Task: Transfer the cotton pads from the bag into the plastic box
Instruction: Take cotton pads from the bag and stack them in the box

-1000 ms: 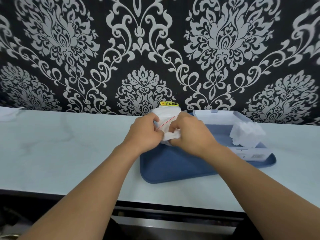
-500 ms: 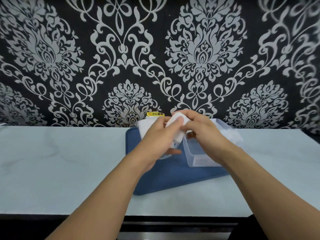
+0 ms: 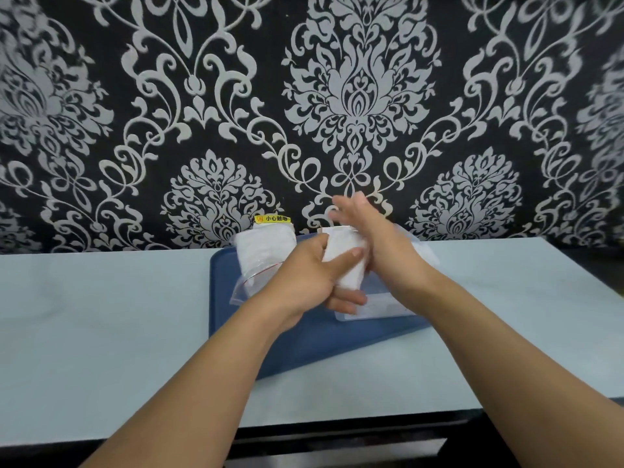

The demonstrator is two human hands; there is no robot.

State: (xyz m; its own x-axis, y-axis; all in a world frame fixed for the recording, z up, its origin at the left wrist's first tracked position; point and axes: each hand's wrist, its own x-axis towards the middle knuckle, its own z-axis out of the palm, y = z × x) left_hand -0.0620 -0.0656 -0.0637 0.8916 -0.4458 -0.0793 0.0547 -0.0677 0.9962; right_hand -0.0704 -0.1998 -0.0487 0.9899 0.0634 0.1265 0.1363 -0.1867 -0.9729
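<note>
My left hand [image 3: 310, 282] grips a white stack of cotton pads [image 3: 344, 261], thumb across its front, above the near end of the clear plastic box [image 3: 378, 307]. My right hand [image 3: 374, 244] lies flat against the stack's right side with its fingers straight and blurred. The clear zip bag [image 3: 265, 255], with more white pads inside, lies on the blue tray [image 3: 304, 346] to the left of my hands, its mouth towards me. Most of the box is hidden behind my hands.
The tray sits on a pale counter [image 3: 101, 319] against a black and silver patterned wall [image 3: 202, 113]. A yellow sticker [image 3: 272, 218] is on the wall behind the bag. The counter's front edge runs just below my forearms.
The pad stack has come out of the bag and moved right over the box. My right hand has opened from a curled grip to flat fingers against the stack. The view shifted.
</note>
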